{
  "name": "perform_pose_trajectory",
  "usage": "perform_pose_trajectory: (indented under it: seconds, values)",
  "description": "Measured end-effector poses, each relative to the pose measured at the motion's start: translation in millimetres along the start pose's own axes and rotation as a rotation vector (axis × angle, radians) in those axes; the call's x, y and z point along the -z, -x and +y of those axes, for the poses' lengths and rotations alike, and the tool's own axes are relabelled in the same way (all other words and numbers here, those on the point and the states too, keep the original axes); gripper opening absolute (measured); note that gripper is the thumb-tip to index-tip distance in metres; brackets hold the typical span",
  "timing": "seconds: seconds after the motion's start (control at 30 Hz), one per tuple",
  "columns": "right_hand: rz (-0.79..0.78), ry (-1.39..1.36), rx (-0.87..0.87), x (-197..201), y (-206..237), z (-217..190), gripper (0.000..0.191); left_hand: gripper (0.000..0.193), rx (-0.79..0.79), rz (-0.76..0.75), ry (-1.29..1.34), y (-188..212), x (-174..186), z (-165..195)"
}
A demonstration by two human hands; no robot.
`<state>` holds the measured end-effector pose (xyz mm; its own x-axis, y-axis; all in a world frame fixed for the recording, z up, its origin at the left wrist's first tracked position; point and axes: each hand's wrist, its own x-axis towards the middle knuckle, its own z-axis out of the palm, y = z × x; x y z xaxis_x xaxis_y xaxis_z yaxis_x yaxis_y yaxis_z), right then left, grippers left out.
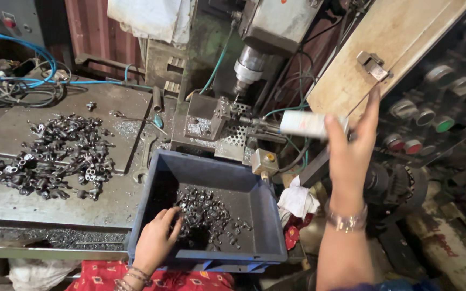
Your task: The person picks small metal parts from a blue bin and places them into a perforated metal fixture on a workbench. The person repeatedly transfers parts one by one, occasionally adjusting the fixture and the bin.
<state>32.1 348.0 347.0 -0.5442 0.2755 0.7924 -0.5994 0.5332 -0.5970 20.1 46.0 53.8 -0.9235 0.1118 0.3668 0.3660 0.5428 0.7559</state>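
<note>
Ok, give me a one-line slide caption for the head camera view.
Left hand reaches into small metal parts in blue plastic bin; right hand raised by white cylinder near drill press.

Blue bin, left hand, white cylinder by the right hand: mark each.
blue bin [268, 213]: head view, right wall.
left hand [156, 242]: head view, back of hand inside bin.
white cylinder [303, 123]: head view, mid-body.

We're in a dim, cluttered workshop: rusty red corrugated wall [90, 27] behind, worn steel workbench [6, 129], grimy floor [454, 248] off right.
</note>
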Motion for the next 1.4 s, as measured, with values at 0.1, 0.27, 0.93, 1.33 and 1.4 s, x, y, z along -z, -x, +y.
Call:
perform_pose_trajectory:
  seconds: [0.1,0.27,0.93,1.33,1.4]
  values:
    - [0.02,0.002,0.064,-9,-34,9,0.085,0.03,0.006,0.007,-0.001,-1,0,3]
    - [0.041,-0.204,0.019,-11,-42,26,0.091,0.029,0.0,0.023,0.053,-2,-3,5]
    - [0.156,-0.516,-0.017,-20,-39,33,0.091,0.026,-0.029,0.096,0.146,7,-4,16]
    - [-0.194,0.405,0.34,-1,-20,24,0.064,0.028,-0.021,0.101,0.145,10,-7,14]
    - [-0.183,0.755,0.154,19,-8,7,0.076,0.027,-0.034,0.128,0.161,10,-8,14]
